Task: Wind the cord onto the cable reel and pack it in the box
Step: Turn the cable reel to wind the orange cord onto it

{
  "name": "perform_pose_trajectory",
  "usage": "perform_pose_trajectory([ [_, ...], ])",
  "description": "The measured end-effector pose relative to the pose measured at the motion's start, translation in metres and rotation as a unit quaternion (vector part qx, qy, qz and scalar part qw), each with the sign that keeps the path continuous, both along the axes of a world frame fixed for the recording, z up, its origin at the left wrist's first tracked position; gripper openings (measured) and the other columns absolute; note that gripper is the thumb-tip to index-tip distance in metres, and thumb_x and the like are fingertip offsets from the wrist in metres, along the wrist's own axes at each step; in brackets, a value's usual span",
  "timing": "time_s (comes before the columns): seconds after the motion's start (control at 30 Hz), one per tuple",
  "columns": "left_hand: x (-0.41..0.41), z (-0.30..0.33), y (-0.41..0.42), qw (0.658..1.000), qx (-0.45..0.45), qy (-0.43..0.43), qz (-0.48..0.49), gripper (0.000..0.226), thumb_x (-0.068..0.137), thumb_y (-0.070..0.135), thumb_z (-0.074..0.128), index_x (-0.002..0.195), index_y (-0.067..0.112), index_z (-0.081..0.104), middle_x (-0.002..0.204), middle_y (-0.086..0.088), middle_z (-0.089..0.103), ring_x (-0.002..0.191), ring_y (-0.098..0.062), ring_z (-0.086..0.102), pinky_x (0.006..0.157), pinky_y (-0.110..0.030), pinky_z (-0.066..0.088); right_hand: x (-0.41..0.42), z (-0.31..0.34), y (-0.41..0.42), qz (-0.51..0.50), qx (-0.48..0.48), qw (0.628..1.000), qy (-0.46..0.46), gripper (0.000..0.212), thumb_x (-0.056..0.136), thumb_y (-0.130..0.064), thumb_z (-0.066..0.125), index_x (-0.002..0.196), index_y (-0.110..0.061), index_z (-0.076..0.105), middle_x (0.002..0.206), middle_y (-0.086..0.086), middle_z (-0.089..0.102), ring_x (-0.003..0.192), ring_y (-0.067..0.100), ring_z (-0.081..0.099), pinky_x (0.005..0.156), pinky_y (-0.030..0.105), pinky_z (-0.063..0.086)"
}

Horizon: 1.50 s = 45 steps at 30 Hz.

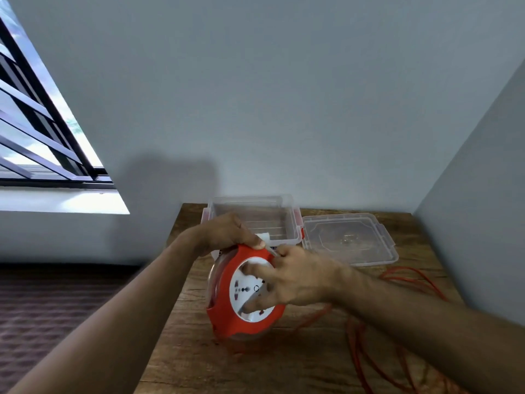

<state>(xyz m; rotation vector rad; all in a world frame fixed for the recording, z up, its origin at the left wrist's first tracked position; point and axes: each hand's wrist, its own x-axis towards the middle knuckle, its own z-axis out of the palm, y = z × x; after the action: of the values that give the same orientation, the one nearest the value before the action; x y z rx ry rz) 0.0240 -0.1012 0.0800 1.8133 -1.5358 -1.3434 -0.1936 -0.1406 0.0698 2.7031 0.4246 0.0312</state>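
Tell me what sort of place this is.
Probably a room in a home: a wooden table pushed into a corner of plain painted walls, a barred window at left, and what looks like patterned carpet below.

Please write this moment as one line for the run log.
step: winding | left hand: grips cable reel rim | right hand: on reel face | cord: mostly loose on table | box: open, lid beside

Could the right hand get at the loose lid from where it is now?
Probably yes. The right hand is on the cable reel, and the lid lies flat just behind it, with nothing between them; it would have to let go first.
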Motion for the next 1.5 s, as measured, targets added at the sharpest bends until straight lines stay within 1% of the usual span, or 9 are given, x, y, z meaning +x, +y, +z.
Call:
perform_pose_trajectory([
  [0.23, 0.002, -0.014, 0.024, 0.983, -0.112, 0.064, 0.133, 0.025, 0.089, 0.029, 0.072, 0.071, 0.013, 0.079, 0.077, -0.013, 0.079, 0.071, -0.029, 0.077, 0.070, -0.034, 0.061, -0.002, -0.010, 0.022, -0.276, 0.122, 0.952, -0.043, 0.071, 0.091, -0.061, 0.053, 0.150, -0.038, 0.022, 0.133, 0.013, 0.059, 0.103, 0.031, 0.066, 0.075, 0.044, 0.058],
  [0.33, -0.013, -0.024, 0.041, 0.954, -0.174, 0.102, 0.221, 0.015, 0.089, 0.026, 0.071, 0.080, 0.018, 0.081, 0.078, -0.012, 0.080, 0.075, -0.031, 0.077, 0.071, -0.037, 0.061, 0.001, -0.017, 0.039, -0.437, 0.266, 0.851, -0.119, 0.073, 0.086, -0.069, 0.048, 0.147, -0.039, 0.024, 0.130, 0.003, 0.062, 0.110, 0.026, 0.063, 0.089, 0.039, 0.053],
  [0.53, -0.032, -0.048, 0.055, 0.925, -0.208, 0.134, 0.287, 0.011, 0.090, 0.025, 0.070, 0.092, 0.022, 0.080, 0.085, -0.001, 0.082, 0.080, -0.022, 0.079, 0.071, -0.035, 0.064, 0.008, -0.032, 0.049, -0.564, 0.506, 0.625, -0.187, 0.062, 0.075, -0.063, 0.068, 0.125, -0.037, 0.042, 0.121, -0.004, 0.062, 0.100, 0.018, 0.065, 0.071, 0.029, 0.059],
  [0.6, -0.027, -0.051, 0.057, 0.930, -0.181, 0.142, 0.285, 0.013, 0.090, 0.026, 0.069, 0.089, 0.022, 0.081, 0.084, -0.004, 0.081, 0.080, -0.024, 0.079, 0.073, -0.038, 0.064, -0.001, -0.033, 0.043, -0.530, 0.532, 0.643, -0.147, 0.055, 0.082, -0.058, 0.067, 0.126, -0.036, 0.043, 0.120, -0.003, 0.064, 0.095, 0.014, 0.067, 0.062, 0.022, 0.058],
  [0.73, -0.022, -0.049, 0.057, 0.937, -0.144, 0.145, 0.281, 0.024, 0.090, 0.030, 0.068, 0.072, 0.022, 0.081, 0.081, -0.011, 0.080, 0.075, -0.027, 0.078, 0.076, -0.045, 0.061, -0.025, -0.016, 0.037, -0.411, 0.416, 0.800, -0.136, 0.033, 0.094, -0.039, 0.060, 0.126, -0.034, 0.051, 0.104, -0.003, 0.072, 0.081, 0.009, 0.067, 0.056, 0.010, 0.042],
  [0.87, -0.013, -0.042, 0.051, 0.952, -0.123, 0.127, 0.251, 0.025, 0.089, 0.032, 0.070, 0.075, 0.014, 0.081, 0.082, -0.014, 0.079, 0.080, -0.035, 0.077, 0.083, -0.053, 0.060, -0.036, -0.015, 0.029, -0.223, 0.190, 0.953, -0.077, 0.052, 0.078, -0.027, 0.079, 0.125, -0.029, 0.057, 0.123, 0.009, 0.061, 0.099, 0.026, 0.067, 0.069, 0.032, 0.057],
  [0.97, -0.006, -0.030, 0.045, 0.973, -0.095, 0.101, 0.184, 0.047, 0.077, 0.043, 0.075, 0.085, -0.004, 0.076, 0.086, -0.022, 0.077, 0.079, -0.037, 0.075, 0.087, -0.055, 0.058, -0.034, -0.007, 0.017, -0.147, 0.114, 0.983, -0.003, 0.058, 0.086, -0.024, 0.069, 0.137, -0.038, 0.044, 0.144, 0.013, 0.043, 0.126, 0.033, 0.046, 0.096, 0.045, 0.047],
  [1.17, 0.000, -0.007, 0.029, 0.997, 0.018, 0.056, 0.044, 0.066, 0.067, 0.054, 0.081, 0.092, -0.006, 0.074, 0.092, -0.025, 0.076, 0.078, -0.030, 0.074, 0.087, -0.045, 0.059, -0.023, 0.003, 0.012, -0.005, 0.004, 1.000, -0.002, 0.052, 0.105, -0.013, 0.015, 0.134, -0.040, 0.049, 0.144, 0.019, 0.044, 0.123, 0.035, 0.047, 0.097, 0.041, 0.041],
  [1.5, -0.006, -0.004, 0.025, 0.997, 0.004, 0.066, 0.041, 0.037, 0.089, 0.029, 0.073, 0.094, -0.007, 0.076, 0.096, -0.027, 0.076, 0.079, -0.031, 0.074, 0.082, -0.042, 0.061, -0.003, -0.010, 0.015, 0.037, -0.043, 0.997, -0.053, 0.044, 0.100, -0.027, 0.051, 0.138, -0.046, 0.041, 0.142, 0.010, 0.046, 0.098, 0.027, 0.054, 0.084, 0.039, 0.035],
])
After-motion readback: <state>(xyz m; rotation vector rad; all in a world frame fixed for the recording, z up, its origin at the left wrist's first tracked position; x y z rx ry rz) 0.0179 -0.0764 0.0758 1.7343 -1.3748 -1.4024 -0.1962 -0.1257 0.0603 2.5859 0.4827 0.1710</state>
